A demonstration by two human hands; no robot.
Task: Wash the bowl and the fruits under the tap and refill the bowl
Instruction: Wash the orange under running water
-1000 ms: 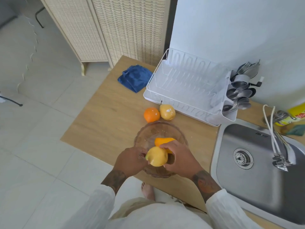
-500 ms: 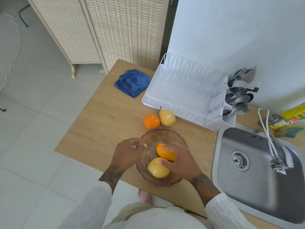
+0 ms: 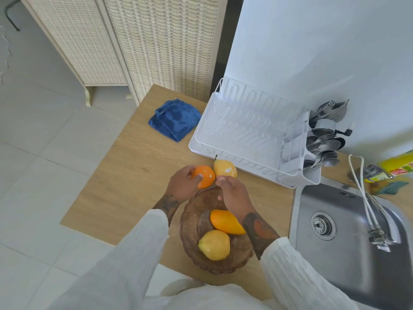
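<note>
We see the left hand (image 3: 182,186) with its grip curled round the orange (image 3: 204,176) just beyond the brown bowl (image 3: 192,227) on the counter (image 3: 125,186). The right hand (image 3: 234,195), grip loose and spread, reaches over the bowl toward the pear (image 3: 225,168). A mango (image 3: 225,222) and a lemon (image 3: 214,245) lie in the bowl.

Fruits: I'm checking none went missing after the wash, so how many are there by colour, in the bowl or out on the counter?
Orange: 2, the round orange gripped by the left hand and the long orange fruit in the bowl.
Yellow: 2, the pear on the counter by the right hand and the yellow fruit in the bowl.
Total: 4.
</note>
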